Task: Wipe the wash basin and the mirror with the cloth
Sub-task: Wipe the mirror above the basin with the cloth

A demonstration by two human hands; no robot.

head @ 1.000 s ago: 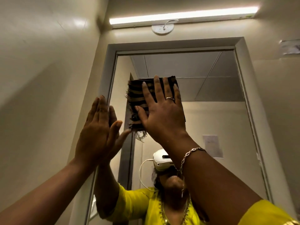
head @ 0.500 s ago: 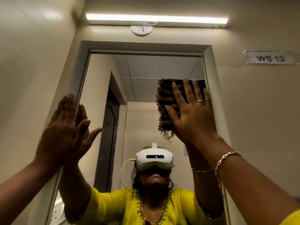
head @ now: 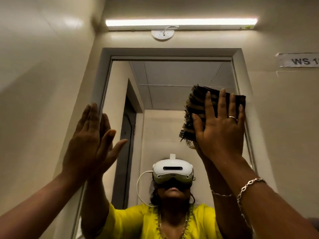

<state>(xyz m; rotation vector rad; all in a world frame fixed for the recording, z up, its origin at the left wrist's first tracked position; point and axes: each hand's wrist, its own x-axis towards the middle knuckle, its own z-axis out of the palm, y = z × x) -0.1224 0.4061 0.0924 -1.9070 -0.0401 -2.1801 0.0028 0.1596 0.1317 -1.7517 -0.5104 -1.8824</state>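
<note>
A tall wall mirror [head: 172,80] in a grey frame fills the middle of the view. My right hand [head: 221,128] presses a dark striped, fringed cloth [head: 196,107] flat against the glass at the mirror's upper right, over the right frame edge. My left hand [head: 86,140] lies flat with fingers together against the mirror's left frame edge and holds nothing. The mirror reflects both hands and a person in a yellow top with a white headset. The wash basin is out of view.
A lit tube light [head: 179,23] and a white round fitting [head: 162,34] sit above the mirror. A paper label [head: 298,60] is stuck on the wall at the right. A cream side wall [head: 34,83] stands close at the left.
My right hand has slid the cloth across the glass from the upper left-middle to the right edge. My left hand stays on the left frame. The view has tilted slightly.
</note>
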